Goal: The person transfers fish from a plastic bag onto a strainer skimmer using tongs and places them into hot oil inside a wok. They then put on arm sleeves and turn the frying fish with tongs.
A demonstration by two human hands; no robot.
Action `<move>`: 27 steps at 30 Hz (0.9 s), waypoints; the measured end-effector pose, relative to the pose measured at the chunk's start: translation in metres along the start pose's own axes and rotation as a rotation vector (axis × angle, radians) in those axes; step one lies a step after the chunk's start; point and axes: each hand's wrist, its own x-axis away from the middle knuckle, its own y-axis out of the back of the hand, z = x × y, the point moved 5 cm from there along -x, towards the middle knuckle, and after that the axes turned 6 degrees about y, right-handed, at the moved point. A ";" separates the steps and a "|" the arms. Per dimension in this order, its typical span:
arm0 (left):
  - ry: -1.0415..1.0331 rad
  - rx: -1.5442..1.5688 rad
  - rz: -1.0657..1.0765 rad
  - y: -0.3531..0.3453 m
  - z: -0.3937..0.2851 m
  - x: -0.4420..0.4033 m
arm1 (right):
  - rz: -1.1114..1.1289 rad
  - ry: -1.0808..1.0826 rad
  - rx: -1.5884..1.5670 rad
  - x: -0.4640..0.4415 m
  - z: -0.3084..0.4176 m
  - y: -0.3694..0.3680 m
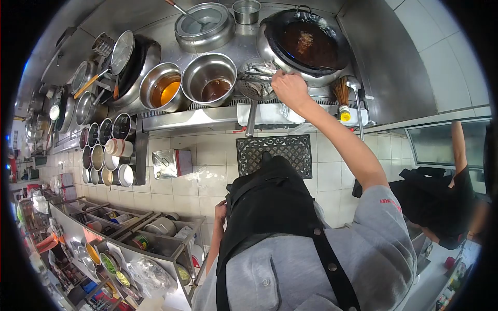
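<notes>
My right hand [290,89] reaches over the stove front with its fingers closed at the edge of a metal strainer [251,92]. Small silvery fish [261,69] lie in the strainer, whose handle points towards me. A thin dark line runs from my fingers across the fish, and I cannot make out what is held. Just behind that hand sits a black wok [332,65] of dark oil, with a pale brown clump of food [305,42] in it. My left hand [221,211] hangs low beside my black apron, its fingers mostly hidden.
Two steel pots [191,61] [150,78] with amber and brown liquid stand left of the strainer. A bamboo brush [341,92] and a ladle [355,85] are at the right. Seasoning tins [105,129] stand at left. Another person [433,199] works at the right.
</notes>
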 end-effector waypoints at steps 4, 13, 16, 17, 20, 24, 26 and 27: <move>-0.003 0.026 0.007 -0.002 -0.001 0.002 | 0.078 -0.059 -0.022 0.001 -0.006 0.003; 0.001 0.023 0.060 -0.013 0.036 -0.033 | 0.061 -0.098 -0.121 0.029 -0.030 0.034; 0.001 -0.001 0.076 -0.010 0.022 -0.028 | 0.118 -0.056 -0.087 0.018 -0.017 0.033; 0.000 -0.005 0.078 -0.010 0.016 -0.026 | 0.103 -0.035 -0.068 0.014 -0.014 0.030; 0.064 0.059 0.069 -0.009 0.008 -0.027 | 0.056 0.010 -0.035 0.005 -0.007 0.016; 0.072 0.146 0.114 -0.010 0.010 -0.035 | 0.043 -0.007 -0.026 -0.011 -0.003 -0.012; 0.085 0.187 0.114 -0.011 0.010 -0.035 | 0.050 -0.053 -0.098 -0.009 -0.007 -0.013; 0.080 0.198 0.099 -0.011 0.011 -0.035 | 0.055 -0.074 -0.134 -0.008 -0.010 -0.005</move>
